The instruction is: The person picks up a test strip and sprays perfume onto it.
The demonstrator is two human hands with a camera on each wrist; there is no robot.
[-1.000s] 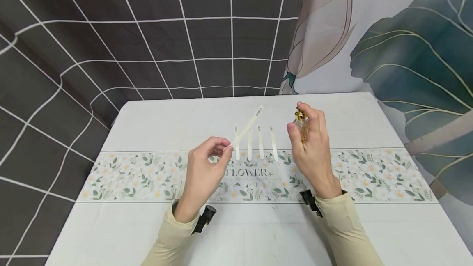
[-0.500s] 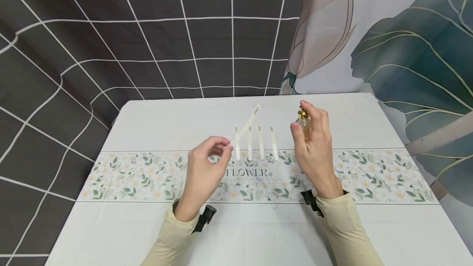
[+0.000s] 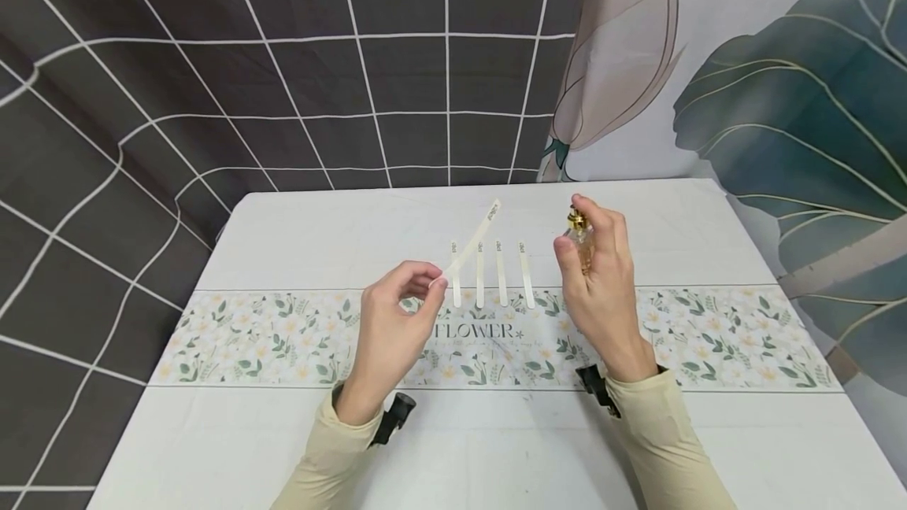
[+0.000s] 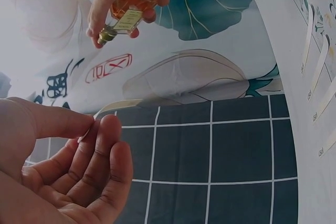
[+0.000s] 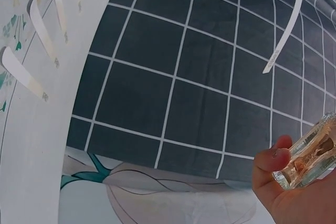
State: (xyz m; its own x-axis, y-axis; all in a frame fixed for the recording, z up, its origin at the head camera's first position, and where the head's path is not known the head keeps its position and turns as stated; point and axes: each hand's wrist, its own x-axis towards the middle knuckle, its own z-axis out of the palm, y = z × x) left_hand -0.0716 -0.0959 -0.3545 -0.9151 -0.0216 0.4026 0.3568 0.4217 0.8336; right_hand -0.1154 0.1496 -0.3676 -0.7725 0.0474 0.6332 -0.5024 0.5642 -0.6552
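Between thumb and fingertips my left hand [image 3: 397, 321] pinches one end of a white paper scent strip [image 3: 476, 241], whose printed end slants up and to the right. In the right wrist view the same strip [image 5: 289, 30] hangs slightly curved. My right hand [image 3: 602, 290] grips a clear glass perfume bottle [image 3: 583, 246] with a gold sprayer, the index finger on top of it. Amber liquid shows in the bottle [image 4: 128, 11] in the left wrist view. A gap lies between bottle and strip. Several more scent strips [image 3: 501, 274] lie side by side on the table below.
A white tablecloth [image 3: 298, 242] with a floral band [image 3: 262, 337] and the printed word FLOWER covers the table. Behind it hangs a dark gridded curtain [image 3: 397, 77]. A leaf-patterned cloth [image 3: 801, 124] hangs at the right. Each wrist wears a black camera strap [image 3: 393, 418].
My right hand with the perfume bottle shifted slightly right, then a little back left. The held strip tipped slightly to the left. The strips on the table stayed put.
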